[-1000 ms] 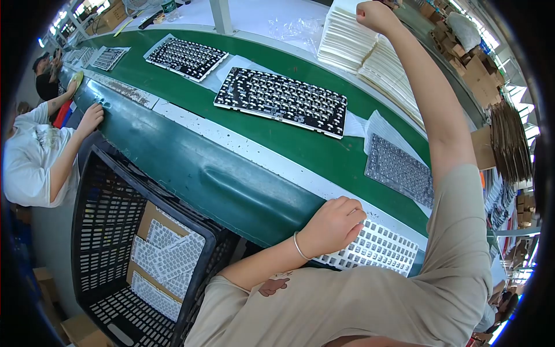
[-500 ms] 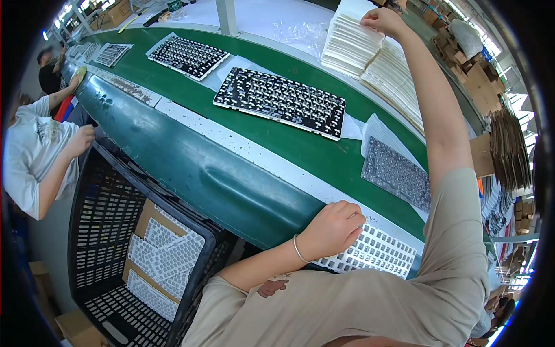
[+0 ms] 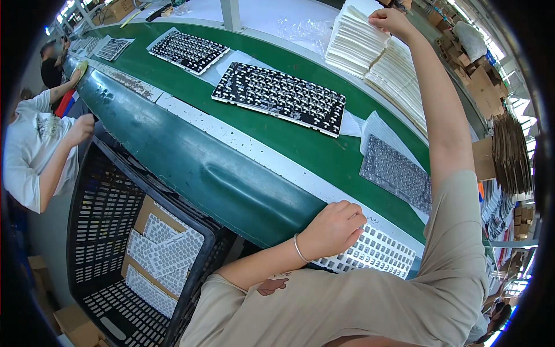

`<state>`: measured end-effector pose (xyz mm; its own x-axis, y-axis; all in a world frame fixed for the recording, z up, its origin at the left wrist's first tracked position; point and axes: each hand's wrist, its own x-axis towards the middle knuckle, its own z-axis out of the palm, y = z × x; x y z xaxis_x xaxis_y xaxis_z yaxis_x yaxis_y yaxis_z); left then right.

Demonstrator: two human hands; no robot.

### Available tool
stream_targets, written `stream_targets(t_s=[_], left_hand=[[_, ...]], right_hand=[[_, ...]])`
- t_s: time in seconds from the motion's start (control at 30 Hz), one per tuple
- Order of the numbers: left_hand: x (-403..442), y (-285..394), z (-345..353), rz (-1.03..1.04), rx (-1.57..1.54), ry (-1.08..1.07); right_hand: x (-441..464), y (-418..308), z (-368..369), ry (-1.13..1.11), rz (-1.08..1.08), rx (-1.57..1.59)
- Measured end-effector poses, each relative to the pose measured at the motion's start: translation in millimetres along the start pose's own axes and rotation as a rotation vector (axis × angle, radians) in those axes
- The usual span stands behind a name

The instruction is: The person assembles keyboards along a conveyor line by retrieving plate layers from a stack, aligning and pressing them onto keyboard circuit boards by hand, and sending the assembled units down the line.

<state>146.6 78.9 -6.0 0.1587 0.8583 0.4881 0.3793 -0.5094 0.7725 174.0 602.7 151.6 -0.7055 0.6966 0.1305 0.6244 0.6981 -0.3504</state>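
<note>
My left hand (image 3: 334, 230), with a bracelet at the wrist, is closed on the left end of a white plate with rows of square holes (image 3: 381, 250), held at the bench's near edge. At the upper right my right hand (image 3: 391, 22) reaches to the top of a stack of thin white sheets (image 3: 354, 43), fingertips pinched at its edge; whether a sheet is between them is too small to tell. Between the hands, on the green surface, lie a black keyboard plate (image 3: 280, 97) and a grey speckled panel (image 3: 396, 172) on white foam.
A black crate (image 3: 110, 220) holding white perforated plates (image 3: 165, 251) stands at the lower left. Another person (image 3: 43, 144) sits at the far left. More keyboard plates (image 3: 188, 52) lie up the green bench (image 3: 254, 139), and a metal post (image 3: 230, 14) rises behind.
My right hand has come down slightly onto the sheet stack, its fist loosening into a pinch. The other person's near hand has drawn back from the bench edge. My left hand has barely moved.
</note>
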Motion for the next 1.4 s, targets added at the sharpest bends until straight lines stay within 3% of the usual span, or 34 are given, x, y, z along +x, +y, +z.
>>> stream_targets(t_s=[0.3, 0.4, 0.5, 0.53, 0.57, 0.67, 0.73, 0.83, 0.9, 0.97, 1.0, 1.07, 1.13, 1.17, 1.27, 1.4], left_hand=[[-1.4, -3.9, 5.7, 0.004, -0.004, -0.007], [-0.5, -3.1, 7.1, -0.002, -0.008, -0.009], [0.3, -3.2, 7.8, 0.018, -0.011, 0.006], [1.1, -3.1, 7.3, 0.018, -0.01, 0.019], [1.9, -2.6, 7.0, 0.019, -0.012, 0.03], [5.5, -0.6, 5.7, 0.036, -0.016, 0.064], [5.6, 1.9, 8.3, 0.052, -0.018, 0.089], [4.6, 3.2, 9.5, 0.113, 0.018, 0.112], [1.9, 5.5, 9.6, 0.069, -0.022, 0.23], [-2.8, 4.1, 9.4, 0.025, -0.006, 0.363], [-6.1, 2.8, 7.3, 0.01, 0.026, 0.433], [-4.2, 9.5, 3.1, 0.053, 0.134, 0.527], [4.8, 24.9, 0.9, 0.221, 0.205, 0.537], [10.1, 26.6, 2.7, 0.345, 0.226, 0.54], [8.4, 39.0, -9.7, 0.399, 0.284, 0.263], [18.5, 52.8, 4.1, 0.244, 0.184, -0.176]], right_hand=[[8.4, 31.1, 10.2, 0.02, 0.01, 0.078], [6.5, 34.0, 12.6, 0.204, -0.098, -0.213], [9.6, 45.5, -1.4, 0.865, 0.102, -0.506], [0.2, 26.8, -19.1, 0.924, 0.245, -0.636], [-28.2, -23.6, -29.2, 1.134, 0.26, -0.296], [-74.7, -35.2, -86.4, 1.098, -0.07, -0.515], [-124.7, -72.8, -98.3, 0.966, -0.074, -0.368], [-212.2, -116.3, -86.8, 0.872, -0.204, -0.189], [-270.6, -115.3, -69.9, 0.9, -0.35, -0.24], [-339.0, -141.0, -48.9, 0.81, -0.512, -0.44], [-373.0, -148.6, -36.7, 0.738, -0.58, -0.384], [-446.1, -171.4, -15.2, 0.463, -0.511, -0.372], [-493.9, -197.5, -0.3, 0.403, -0.57, -0.191], [-520.1, -205.3, 6.4, 0.331, -0.421, -0.083], [-564.2, -215.5, 6.3, 0.312, -0.109, 0.138], [-609.5, -212.0, 15.2, 0.377, -0.235, 0.343]])
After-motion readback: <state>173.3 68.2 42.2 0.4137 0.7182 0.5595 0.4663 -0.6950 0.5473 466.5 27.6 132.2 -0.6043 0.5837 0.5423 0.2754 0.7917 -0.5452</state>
